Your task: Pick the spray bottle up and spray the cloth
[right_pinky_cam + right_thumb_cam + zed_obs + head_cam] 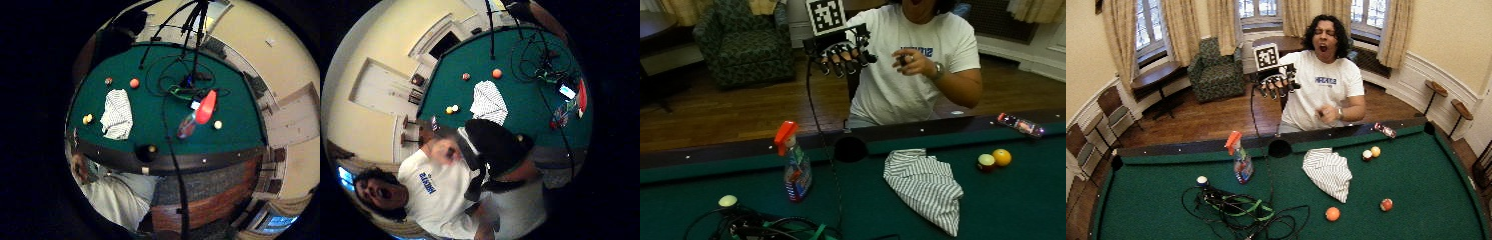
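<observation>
A clear spray bottle (794, 170) with an orange-red trigger head stands upright on the green pool table (1013, 205), near the rail. A striped white cloth (926, 187) lies crumpled on the felt to its right. My gloved right hand (843, 55) is raised high above the rail, in front of the person's chest, fingers spread and hanging, holding nothing. It is well apart from the bottle (199, 114) and the cloth (117, 114). The bare hand (909, 61) is lifted beside it.
A tangle of cables (760, 227) and a white ball (727, 200) lie in front of the bottle. A yellow ball (1002, 157) and a striped ball sit right of the cloth. A pocket (850, 149) opens in the rail between bottle and cloth. A small bottle (1019, 124) lies on the rail.
</observation>
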### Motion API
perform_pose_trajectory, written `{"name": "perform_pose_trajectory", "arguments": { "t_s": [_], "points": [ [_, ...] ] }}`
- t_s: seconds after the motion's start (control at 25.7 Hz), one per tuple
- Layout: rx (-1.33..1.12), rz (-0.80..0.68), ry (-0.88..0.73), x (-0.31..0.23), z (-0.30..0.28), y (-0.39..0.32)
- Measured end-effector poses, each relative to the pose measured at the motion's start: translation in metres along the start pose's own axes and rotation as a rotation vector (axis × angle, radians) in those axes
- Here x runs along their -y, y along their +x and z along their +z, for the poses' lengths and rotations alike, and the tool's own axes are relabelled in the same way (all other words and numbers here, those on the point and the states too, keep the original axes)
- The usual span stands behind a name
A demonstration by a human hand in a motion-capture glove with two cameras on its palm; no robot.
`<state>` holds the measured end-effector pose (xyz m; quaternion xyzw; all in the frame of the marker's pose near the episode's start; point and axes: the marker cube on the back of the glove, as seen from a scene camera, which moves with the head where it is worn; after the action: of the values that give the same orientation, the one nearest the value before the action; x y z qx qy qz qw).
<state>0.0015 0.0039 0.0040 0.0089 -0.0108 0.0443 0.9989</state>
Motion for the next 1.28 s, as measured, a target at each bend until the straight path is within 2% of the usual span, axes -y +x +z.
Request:
{"name": "perform_pose_trajectory", "arguments": {
  "t_s": [0.27,0.39,0.66,0.89,1.28],
  "points": [
    [0.005,0.026,0.086,0.008,0.007,0.01],
    [-0.011,0.044,0.039,0.005,0.007,0.008],
    [-0.03,-0.09,-0.019,0.003,0.0,-0.003],
    [-0.059,-0.108,-0.039,0.001,0.002,-0.006],
    [-0.036,-0.084,0.03,-0.022,0.019,0.012]
  ]
}}
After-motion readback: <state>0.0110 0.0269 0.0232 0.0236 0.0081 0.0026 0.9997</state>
